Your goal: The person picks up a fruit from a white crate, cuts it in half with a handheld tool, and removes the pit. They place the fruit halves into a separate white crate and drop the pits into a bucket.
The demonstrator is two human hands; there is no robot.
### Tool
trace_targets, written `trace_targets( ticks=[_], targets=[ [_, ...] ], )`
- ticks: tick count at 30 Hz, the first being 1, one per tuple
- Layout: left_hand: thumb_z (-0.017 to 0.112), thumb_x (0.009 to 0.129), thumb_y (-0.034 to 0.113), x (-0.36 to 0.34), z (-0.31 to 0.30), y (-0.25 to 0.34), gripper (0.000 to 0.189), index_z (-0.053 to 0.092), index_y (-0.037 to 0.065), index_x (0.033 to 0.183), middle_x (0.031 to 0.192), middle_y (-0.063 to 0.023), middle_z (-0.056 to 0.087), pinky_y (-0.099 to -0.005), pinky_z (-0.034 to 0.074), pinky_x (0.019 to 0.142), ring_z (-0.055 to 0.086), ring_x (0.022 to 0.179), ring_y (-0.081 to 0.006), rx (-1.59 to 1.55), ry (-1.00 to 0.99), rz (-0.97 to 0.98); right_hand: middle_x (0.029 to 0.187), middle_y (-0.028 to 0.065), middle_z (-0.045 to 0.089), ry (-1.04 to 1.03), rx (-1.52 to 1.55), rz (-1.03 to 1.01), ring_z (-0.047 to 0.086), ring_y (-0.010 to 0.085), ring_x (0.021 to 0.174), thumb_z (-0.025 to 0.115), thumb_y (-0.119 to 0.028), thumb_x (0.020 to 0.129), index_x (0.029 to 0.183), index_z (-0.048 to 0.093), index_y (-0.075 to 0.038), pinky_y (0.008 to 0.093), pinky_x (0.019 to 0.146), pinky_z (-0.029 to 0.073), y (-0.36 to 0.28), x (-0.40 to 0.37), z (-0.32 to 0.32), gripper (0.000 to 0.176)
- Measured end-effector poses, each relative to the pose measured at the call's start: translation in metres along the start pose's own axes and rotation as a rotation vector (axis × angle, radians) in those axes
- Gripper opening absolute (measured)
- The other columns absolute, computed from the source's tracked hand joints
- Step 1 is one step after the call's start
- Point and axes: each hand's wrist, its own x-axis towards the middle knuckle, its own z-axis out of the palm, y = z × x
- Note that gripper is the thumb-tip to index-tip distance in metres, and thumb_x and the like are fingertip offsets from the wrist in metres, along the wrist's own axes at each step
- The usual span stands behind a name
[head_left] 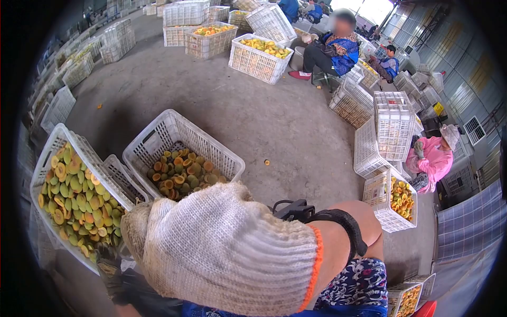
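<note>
My right hand (222, 248), in a white knitted glove with an orange cuff, fills the lower middle of the view. Its stained fingers are curled together at the left, and what they hold, if anything, is hidden. Lower left, my left hand (110, 272) in a dark, dirty glove is beside the near edge of the left crate; its fingers cannot be made out. That tilted white crate (84, 150) is full of green and orange cut fruit halves (79, 185). Beyond my right hand stands another white crate (203, 138), partly filled with brownish-orange fruit halves (185, 171).
Crates of yellow fruit (261, 61) stand farther off on the concrete floor (296, 116). A person in blue (343, 53) sits behind them. At the right, a person in pink (435, 161) sits near stacked crates (393, 124). A fruit piece (266, 162) lies on the floor.
</note>
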Motion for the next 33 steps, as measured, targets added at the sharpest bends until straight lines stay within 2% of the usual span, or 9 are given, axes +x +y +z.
trace_targets(
  ticks=[2, 3, 11, 22, 28, 30, 31, 32, 33],
  targets=[
    [0.046, 0.095, 0.032, -0.001, -0.001, 0.0, 0.043, 0.043, 0.006, 0.128, 0.123, -0.0091, 0.052, -0.0365, 0.048, 0.087, 0.053, 0.108, -0.0203, 0.001, 0.002, 0.0, 0.1, 0.0073, 0.058, -0.246, 0.038, 0.225, 0.058, 0.0207, 0.09, 0.07, -0.033, 0.075, 0.117, 0.048, -0.01, 0.032, 0.079, 0.046, -0.012, 0.009, -0.013, 0.053],
    [0.046, 0.095, 0.032, -0.001, -0.002, 0.0, 0.043, 0.043, 0.006, 0.128, 0.124, -0.0092, 0.052, -0.0365, 0.048, 0.087, 0.053, 0.108, -0.0204, 0.0, 0.001, 0.001, 0.101, 0.0073, 0.058, -0.312, 0.021, 0.267, 0.058, 0.0204, 0.091, 0.07, -0.033, 0.076, 0.118, 0.049, -0.011, 0.0316, 0.08, 0.046, -0.014, 0.012, -0.015, 0.052],
    [0.046, 0.095, 0.031, -0.006, -0.01, 0.001, 0.043, 0.042, 0.005, 0.129, 0.125, -0.01, 0.051, -0.0365, 0.048, 0.088, 0.054, 0.108, -0.021, 0.001, 0.005, 0.01, 0.106, 0.0067, 0.059, -0.359, -0.085, 0.288, 0.058, 0.0185, 0.095, 0.064, -0.031, 0.081, 0.119, 0.052, -0.012, 0.0282, 0.082, 0.046, -0.008, 0.001, -0.002, 0.044],
    [0.045, 0.095, 0.03, -0.017, -0.03, 0.005, 0.044, 0.041, 0.004, 0.13, 0.127, -0.0111, 0.05, -0.0365, 0.049, 0.089, 0.054, 0.109, -0.0218, -0.006, 0.019, 0.048, 0.099, 0.0073, 0.059, -0.6, -0.177, 0.362, 0.059, 0.0196, 0.087, 0.063, -0.029, 0.08, 0.113, 0.053, -0.01, 0.0294, 0.074, 0.046, -0.022, 0.02, -0.017, 0.039],
    [0.045, 0.095, 0.029, -0.023, -0.046, 0.006, 0.044, 0.04, 0.004, 0.13, 0.128, -0.0116, 0.049, -0.0365, 0.049, 0.09, 0.054, 0.109, -0.0222, 0.012, 0.006, 0.097, 0.096, 0.0077, 0.059, -0.711, -0.179, 0.339, 0.059, 0.0203, 0.083, 0.062, -0.028, 0.079, 0.11, 0.053, -0.009, 0.03, 0.07, 0.047, -0.031, 0.023, -0.012, 0.037],
    [0.045, 0.095, 0.029, -0.017, -0.04, -0.008, 0.044, 0.04, 0.004, 0.13, 0.128, -0.0118, 0.049, -0.0365, 0.049, 0.09, 0.054, 0.109, -0.0224, 0.033, -0.057, 0.133, 0.095, 0.0078, 0.059, -0.742, -0.175, 0.3, 0.059, 0.0205, 0.081, 0.062, -0.027, 0.079, 0.109, 0.054, -0.009, 0.0303, 0.068, 0.047, -0.033, 0.029, -0.004, 0.036],
    [0.045, 0.095, 0.029, -0.024, -0.027, -0.002, 0.043, 0.041, 0.004, 0.129, 0.127, -0.0118, 0.05, -0.0368, 0.049, 0.09, 0.055, 0.108, -0.0226, 0.054, -0.061, 0.092, 0.094, 0.0079, 0.059, -0.756, -0.169, 0.281, 0.059, 0.0206, 0.08, 0.061, -0.027, 0.079, 0.108, 0.054, -0.009, 0.0304, 0.068, 0.047, -0.034, 0.032, 0.001, 0.035],
    [0.045, 0.095, 0.03, -0.034, 0.014, 0.027, 0.042, 0.042, 0.004, 0.128, 0.125, -0.0118, 0.051, -0.0371, 0.05, 0.089, 0.055, 0.107, -0.0228, 0.064, -0.061, 0.07, 0.093, 0.0079, 0.059, -0.77, -0.162, 0.262, 0.059, 0.0207, 0.08, 0.061, -0.027, 0.079, 0.108, 0.054, -0.009, 0.0305, 0.067, 0.047, -0.034, 0.036, 0.004, 0.035],
    [0.045, 0.095, 0.03, -0.028, -0.007, 0.02, 0.041, 0.043, 0.004, 0.127, 0.123, -0.0118, 0.051, -0.0374, 0.05, 0.089, 0.056, 0.106, -0.023, 0.064, -0.048, 0.058, 0.093, 0.008, 0.059, -0.781, -0.156, 0.251, 0.059, 0.0208, 0.079, 0.061, -0.027, 0.079, 0.107, 0.054, -0.009, 0.0306, 0.066, 0.047, -0.033, 0.039, 0.007, 0.034]
  ],
)
